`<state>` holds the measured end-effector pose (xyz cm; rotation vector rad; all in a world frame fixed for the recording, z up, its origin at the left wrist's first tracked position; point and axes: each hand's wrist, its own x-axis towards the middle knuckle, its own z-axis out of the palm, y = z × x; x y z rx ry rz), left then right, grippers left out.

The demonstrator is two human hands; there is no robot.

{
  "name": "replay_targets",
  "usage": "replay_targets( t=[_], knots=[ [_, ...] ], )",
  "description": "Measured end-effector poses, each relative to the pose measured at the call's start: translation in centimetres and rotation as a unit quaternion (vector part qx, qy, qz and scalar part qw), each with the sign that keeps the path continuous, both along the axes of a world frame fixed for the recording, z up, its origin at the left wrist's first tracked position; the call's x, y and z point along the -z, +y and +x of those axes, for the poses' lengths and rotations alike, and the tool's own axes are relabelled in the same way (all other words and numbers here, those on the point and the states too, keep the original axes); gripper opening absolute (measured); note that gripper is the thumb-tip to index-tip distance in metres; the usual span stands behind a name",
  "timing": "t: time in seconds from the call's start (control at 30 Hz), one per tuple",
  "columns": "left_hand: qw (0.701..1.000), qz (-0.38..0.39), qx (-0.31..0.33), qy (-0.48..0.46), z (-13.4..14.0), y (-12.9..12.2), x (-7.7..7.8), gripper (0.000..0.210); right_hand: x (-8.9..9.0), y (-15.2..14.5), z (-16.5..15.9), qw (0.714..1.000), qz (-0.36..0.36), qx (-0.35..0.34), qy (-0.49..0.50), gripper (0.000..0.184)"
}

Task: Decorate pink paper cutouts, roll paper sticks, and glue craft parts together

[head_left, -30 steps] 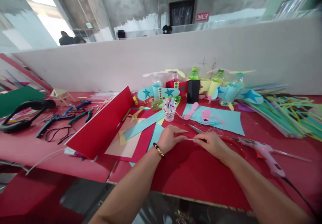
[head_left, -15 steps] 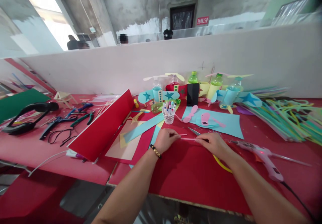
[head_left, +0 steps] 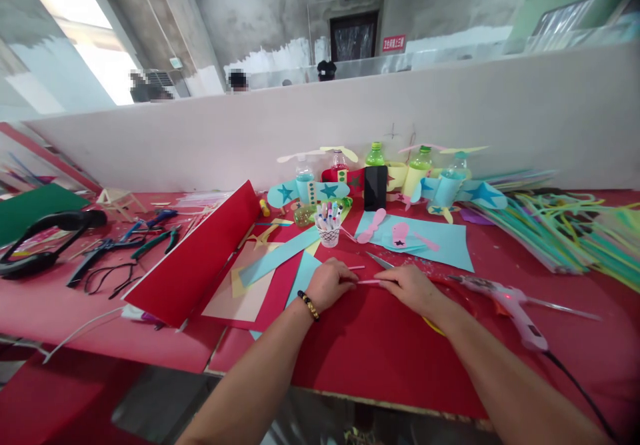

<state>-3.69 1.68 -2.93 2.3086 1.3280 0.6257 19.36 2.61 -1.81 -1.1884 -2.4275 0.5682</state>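
Observation:
Over the red sheet (head_left: 370, 345), my left hand (head_left: 333, 285) pinches one end of a thin pink strip (head_left: 369, 282). My right hand (head_left: 413, 291) has its fingertips closed on the strip's other end, so it spans the gap between both hands. A second short pink strip (head_left: 357, 267) sticks out by the left fingertips. A pointed metal blade (head_left: 380, 260), likely of scissors, lies just beyond my right hand, which hides the rest. Part of a yellow curved piece (head_left: 433, 325) shows under the right wrist. Pink paper cut-outs (head_left: 400, 233) lie on a light-blue sheet (head_left: 453, 238) farther back.
A pink glue gun (head_left: 515, 308) with a lit red light lies to the right. Behind stand a cup of markers (head_left: 329, 235), a phone (head_left: 375, 188) and several bottle planes (head_left: 450, 188). A red folded board (head_left: 195, 258) and pliers (head_left: 155, 245) are left; foam strips (head_left: 560, 231) lie right.
The view has shifted slightly, moving the scene left. Both hands still hold the pink strip, and they have come slightly closer together.

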Motion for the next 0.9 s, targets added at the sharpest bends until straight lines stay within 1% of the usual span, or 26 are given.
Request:
replay_targets(
  t=[0.17, 0.4, 0.63, 0.8, 0.9],
  knots=[
    [1.000, 0.016, -0.002, 0.026, 0.01, 0.20, 0.24, 0.016, -0.03, -0.11, -0.18, 1.000, -0.008, -0.003, -0.005, 0.028],
    [0.999, 0.017, -0.014, 0.031, 0.18, 0.03, 0.25, 0.009, 0.07, -0.14, -0.23, 1.000, -0.018, -0.014, -0.005, 0.028],
    [0.999, 0.014, -0.037, 0.015, 0.17, -0.12, -0.24, 0.010, 0.21, 0.12, 0.00, 0.999, -0.018, 0.017, -0.034, 0.026],
    [0.998, 0.022, -0.059, -0.002, -0.10, 0.06, 0.00, 0.014, 0.13, 0.20, 0.06, 0.998, -0.019, 0.036, -0.048, 0.025],
    [0.997, 0.032, -0.064, -0.014, -0.19, 0.14, 0.14, 0.012, -0.05, 0.15, 0.04, 0.997, -0.020, 0.050, -0.058, 0.024]
  ],
)
